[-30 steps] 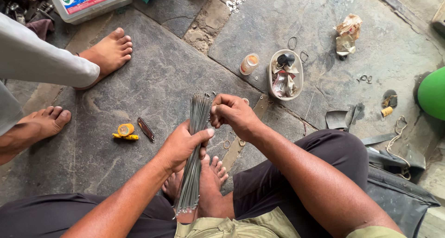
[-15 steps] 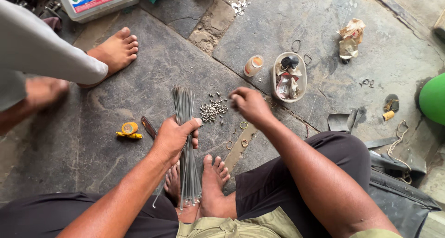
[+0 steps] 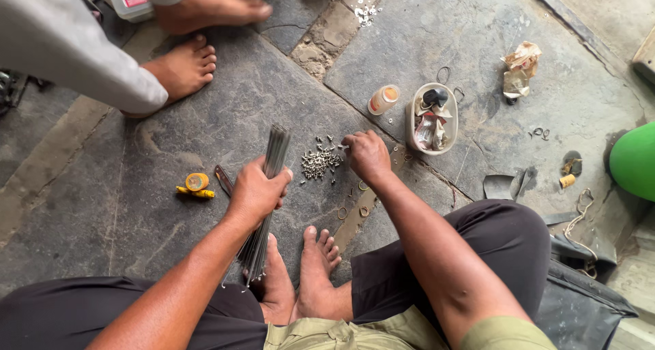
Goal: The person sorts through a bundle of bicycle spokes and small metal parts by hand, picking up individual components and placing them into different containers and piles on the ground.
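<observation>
Spokes (image 3: 267, 200) stand bundled in our left hand (image 3: 256, 193), which is closed round them; their lower ends rest by our bare feet on the stone floor (image 3: 170, 179). Just right of the bundle lies a heap of small metal nipples (image 3: 319, 163), and our right hand (image 3: 366, 155) sits beside that heap, fingers curled down at its edge, seemingly pinching one. We judge this the picking step; next calls for a fine pinch. Beyond the heap stands a white tub (image 3: 431, 117), with a small bottle (image 3: 383, 99) beside it.
</observation>
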